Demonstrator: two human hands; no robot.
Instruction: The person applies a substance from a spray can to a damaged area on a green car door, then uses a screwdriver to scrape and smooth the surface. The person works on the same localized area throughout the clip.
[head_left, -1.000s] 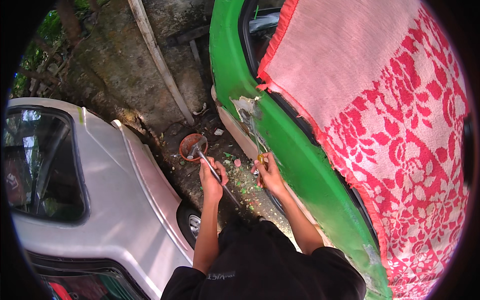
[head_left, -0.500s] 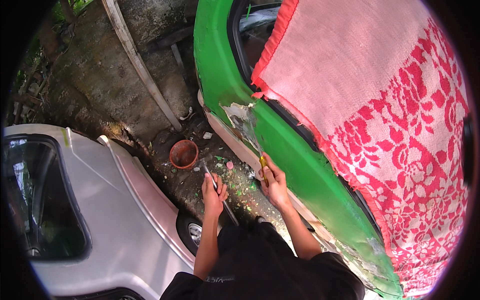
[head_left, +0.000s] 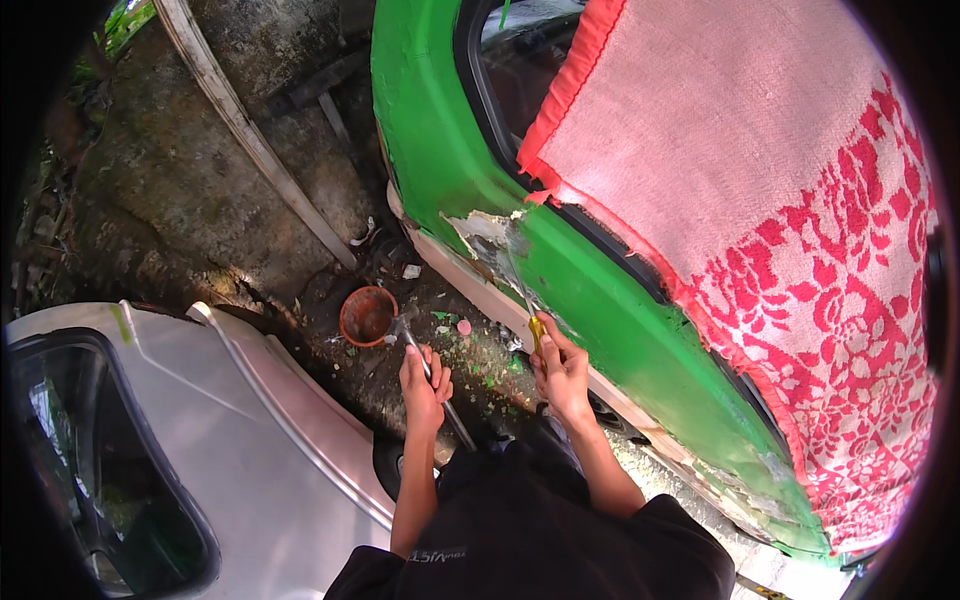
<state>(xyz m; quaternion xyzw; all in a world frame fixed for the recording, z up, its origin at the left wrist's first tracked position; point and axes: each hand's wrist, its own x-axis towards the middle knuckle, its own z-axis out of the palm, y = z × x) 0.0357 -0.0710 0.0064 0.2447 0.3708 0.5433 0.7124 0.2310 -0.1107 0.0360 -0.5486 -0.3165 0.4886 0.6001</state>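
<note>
My left hand (head_left: 426, 390) is closed around the long metal shaft of a hammer (head_left: 402, 325), its head pointing forward beside an orange pot. My right hand (head_left: 560, 375) grips a yellow-handled screwdriver (head_left: 536, 329), whose thin metal blade lies over or against the damaged, peeling patch (head_left: 483, 236) on the green car body (head_left: 420, 130); I cannot tell whether the tip touches it. A pale strip (head_left: 465, 290) runs along the green car's lower side.
A silver car (head_left: 240, 430) stands at left. A red-and-pink patterned cloth (head_left: 720, 130) drapes the green car. The orange pot (head_left: 368, 315) sits on littered ground between the cars. A long weathered beam (head_left: 250, 135) lies on stained concrete, with foliage at upper left.
The view has shifted, so the silver car sits lower in frame. My right hand has moved rightward and lower in the picture with the screwdriver; both tools remain held.
</note>
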